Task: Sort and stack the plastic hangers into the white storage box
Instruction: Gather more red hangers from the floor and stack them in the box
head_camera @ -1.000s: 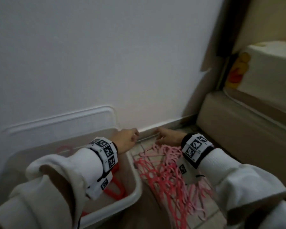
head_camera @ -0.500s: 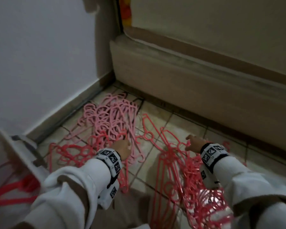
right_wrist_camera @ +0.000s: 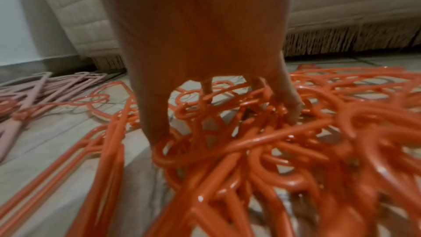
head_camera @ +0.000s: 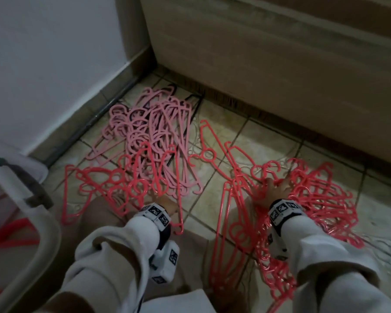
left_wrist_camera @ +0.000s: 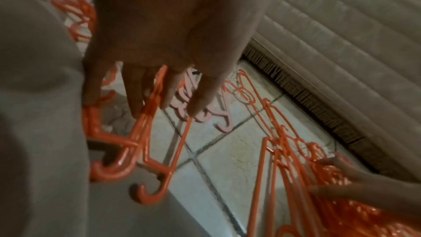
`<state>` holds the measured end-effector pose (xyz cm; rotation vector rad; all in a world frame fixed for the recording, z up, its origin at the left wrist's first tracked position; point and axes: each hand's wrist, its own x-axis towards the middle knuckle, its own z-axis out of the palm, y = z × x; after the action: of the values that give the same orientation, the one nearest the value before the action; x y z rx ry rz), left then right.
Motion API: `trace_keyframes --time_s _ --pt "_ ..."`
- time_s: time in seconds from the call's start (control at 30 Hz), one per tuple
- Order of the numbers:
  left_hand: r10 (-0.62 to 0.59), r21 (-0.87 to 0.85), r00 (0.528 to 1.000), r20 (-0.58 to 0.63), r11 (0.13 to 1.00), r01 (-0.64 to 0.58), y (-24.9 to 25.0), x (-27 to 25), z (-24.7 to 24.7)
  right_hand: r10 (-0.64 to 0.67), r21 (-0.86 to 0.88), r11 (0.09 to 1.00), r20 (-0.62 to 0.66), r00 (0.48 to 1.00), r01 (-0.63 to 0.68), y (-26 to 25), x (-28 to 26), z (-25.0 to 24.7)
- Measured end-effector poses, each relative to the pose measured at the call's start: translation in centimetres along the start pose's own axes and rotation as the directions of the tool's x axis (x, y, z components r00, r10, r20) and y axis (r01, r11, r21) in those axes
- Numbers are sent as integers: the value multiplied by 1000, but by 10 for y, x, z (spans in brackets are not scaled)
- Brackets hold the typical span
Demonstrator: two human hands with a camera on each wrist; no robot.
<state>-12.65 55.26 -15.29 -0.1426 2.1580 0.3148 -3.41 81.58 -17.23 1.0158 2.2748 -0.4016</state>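
Note:
Pale pink hangers (head_camera: pixel 154 123) lie heaped on the tiled floor by the wall. Red hangers spread on the left (head_camera: pixel 113 184) and in a tangled pile on the right (head_camera: pixel 314 199). My left hand (head_camera: pixel 167 205) reaches down with straight fingers (left_wrist_camera: pixel 134 104) onto the left red hangers (left_wrist_camera: pixel 145 132); one bar runs between two fingers. My right hand (head_camera: pixel 271 184) lies spread on the right red pile (right_wrist_camera: pixel 273 150), fingertips (right_wrist_camera: pixel 292 113) pushed in among the hooks. The white storage box (head_camera: pixel 45 236) stands at the left edge with red hangers (head_camera: pixel 9 231) inside.
A beige quilted furniture base (head_camera: pixel 280 75) runs along the far side and right. A white wall (head_camera: pixel 43 53) with a dark skirting (head_camera: pixel 88 118) closes the left. Bare tile (head_camera: pixel 212 199) shows between the two red piles. The box has a dark clasp (head_camera: pixel 29 184).
The view swung from the box and wall down to the floor. Both hands left the box rim and wall edge and came down onto the red hangers, the right one settling on its pile.

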Motion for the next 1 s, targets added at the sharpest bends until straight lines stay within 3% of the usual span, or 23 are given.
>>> trace_keyframes --time_s 0.13,0.27,0.47,0.57,0.63,0.73,0.9,1.0 --pt "-53 -41 986 -156 998 47 2 4 9 -45 62 997 -17 999 46 -21 5 11" --pt "20 -92 952 -305 994 -50 12 -14 1 -163 78 984 8 987 162 -59 -5 20" --pt "42 -219 801 -598 952 -214 11 -20 -19 -221 114 970 66 973 213 -98 -15 32" --pt "99 -186 738 -668 937 -294 6 -25 -24 -205 127 973 76 976 195 -102 -16 31" --pt "115 -193 724 -680 925 -327 3 -25 -25 -201 129 974 88 976 189 -103 -16 30" --pt "118 -195 714 -690 920 -341 3 -26 -29 -206 99 975 96 974 196 -103 -20 27" --pt "17 -277 808 -588 935 -222 -8 -24 -37 -175 43 984 75 982 172 -108 -17 29" --pt "-16 -299 816 -578 935 -194 -25 -13 -43 -117 -77 990 71 991 122 -118 -16 34"
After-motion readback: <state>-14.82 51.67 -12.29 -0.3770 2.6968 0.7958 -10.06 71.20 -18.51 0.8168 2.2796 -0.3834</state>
